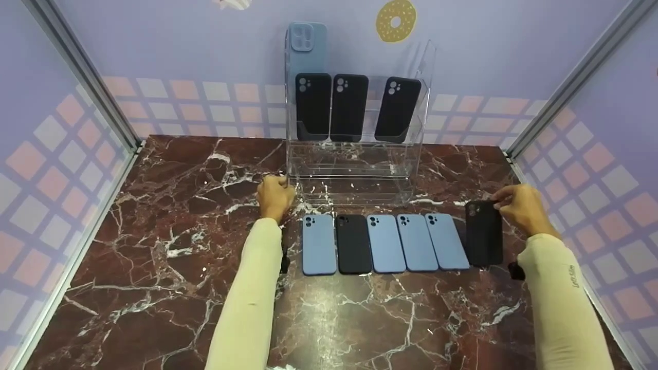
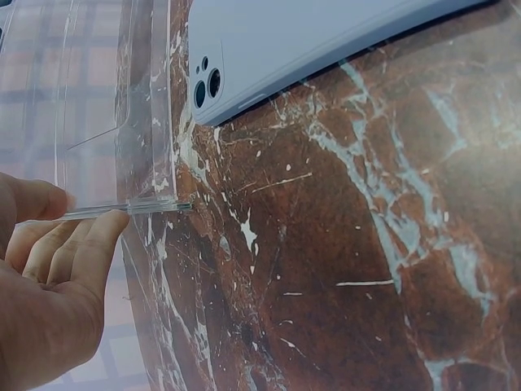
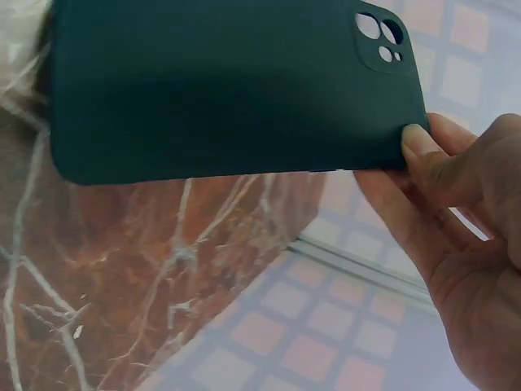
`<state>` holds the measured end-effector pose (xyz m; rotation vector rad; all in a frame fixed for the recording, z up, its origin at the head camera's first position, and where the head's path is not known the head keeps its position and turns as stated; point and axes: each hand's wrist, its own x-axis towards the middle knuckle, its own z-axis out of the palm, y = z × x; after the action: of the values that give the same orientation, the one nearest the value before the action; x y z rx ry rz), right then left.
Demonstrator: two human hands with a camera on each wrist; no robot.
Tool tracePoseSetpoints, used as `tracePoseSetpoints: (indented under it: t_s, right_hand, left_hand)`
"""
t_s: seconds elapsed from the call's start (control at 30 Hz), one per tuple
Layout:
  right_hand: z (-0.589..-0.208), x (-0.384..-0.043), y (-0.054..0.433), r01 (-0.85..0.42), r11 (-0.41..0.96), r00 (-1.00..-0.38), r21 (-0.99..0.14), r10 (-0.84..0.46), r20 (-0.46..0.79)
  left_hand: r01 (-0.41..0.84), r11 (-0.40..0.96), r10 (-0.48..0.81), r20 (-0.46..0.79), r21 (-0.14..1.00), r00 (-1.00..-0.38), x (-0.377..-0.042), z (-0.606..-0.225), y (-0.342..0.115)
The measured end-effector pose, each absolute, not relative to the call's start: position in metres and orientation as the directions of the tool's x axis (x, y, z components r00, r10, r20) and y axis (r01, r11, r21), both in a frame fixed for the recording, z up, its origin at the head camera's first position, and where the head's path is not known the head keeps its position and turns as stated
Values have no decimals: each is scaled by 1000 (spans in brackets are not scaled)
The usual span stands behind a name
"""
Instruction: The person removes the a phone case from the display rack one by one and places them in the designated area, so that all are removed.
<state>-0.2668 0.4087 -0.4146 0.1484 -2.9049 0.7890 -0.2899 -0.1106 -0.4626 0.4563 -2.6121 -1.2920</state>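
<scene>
Fingers (image 2: 96,248) pinch edge of clear rack (image 2: 98,122); pale-blue phone case (image 2: 285,37) near, on marbled tabletop (image 2: 309,244).

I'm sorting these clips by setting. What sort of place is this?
Probably a small display booth or a staged workstation, though I can't be sure which: patterned panels enclose a marbled tabletop, and a clear tiered stand holds several phone cases.

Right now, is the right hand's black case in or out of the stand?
Out: the right hand pinches the black case by its corner, apart from the stand.
</scene>
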Motion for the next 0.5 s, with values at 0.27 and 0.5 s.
tracePoseSetpoints:
  t_s: [0.27, 0.5]
  right_hand:
    - [-438, -273, 404, -111, 849, -987, -516, -32, 159]
    - [-446, -272, 404, -64, 860, -987, -506, 21, 160]
  left_hand:
    - [-199, 560, -375, 32, 804, -926, -288, -463, -113]
    - [-195, 563, -360, 26, 803, -933, -289, -462, -111]
